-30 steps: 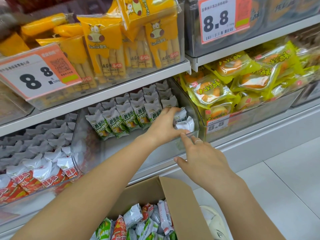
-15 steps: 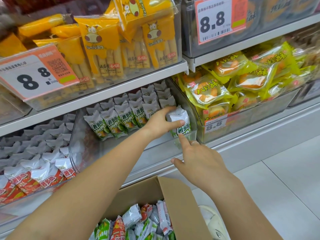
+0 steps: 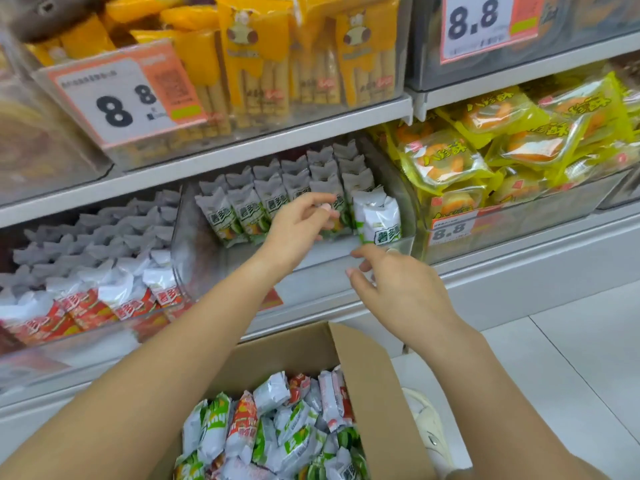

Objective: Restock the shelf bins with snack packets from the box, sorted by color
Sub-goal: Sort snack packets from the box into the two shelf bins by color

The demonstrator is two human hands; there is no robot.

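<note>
A clear shelf bin (image 3: 188, 244) holds rows of green-and-white snack packets (image 3: 249, 209). One green packet (image 3: 378, 221) stands upright at the bin's front right corner, and no hand is on it. My left hand (image 3: 298, 228) hovers just left of that packet with its fingers relaxed and holds nothing. Below the packet, at the bin's front edge, my right hand (image 3: 398, 289) is loosely curled and also holds nothing. The bin to the left holds red-and-white packets (image 3: 104, 306). Below my arms, an open cardboard box (image 3: 375, 386) contains mixed red and green packets (image 3: 277, 431).
To the right, a bin holds yellow-green pastry packets (image 3: 485, 150) behind an 8.8 price tag (image 3: 450, 232). The shelf above carries yellow stick-snack packs (image 3: 256, 64) and larger price cards (image 3: 124, 98). White floor tiles (image 3: 571, 358) lie to the right, and a pale shoe (image 3: 429, 427) shows beside the box.
My left hand set the green packet upright at the bin's front right and let go, drawing back to the left. My right hand dropped slightly from the bin's edge.
</note>
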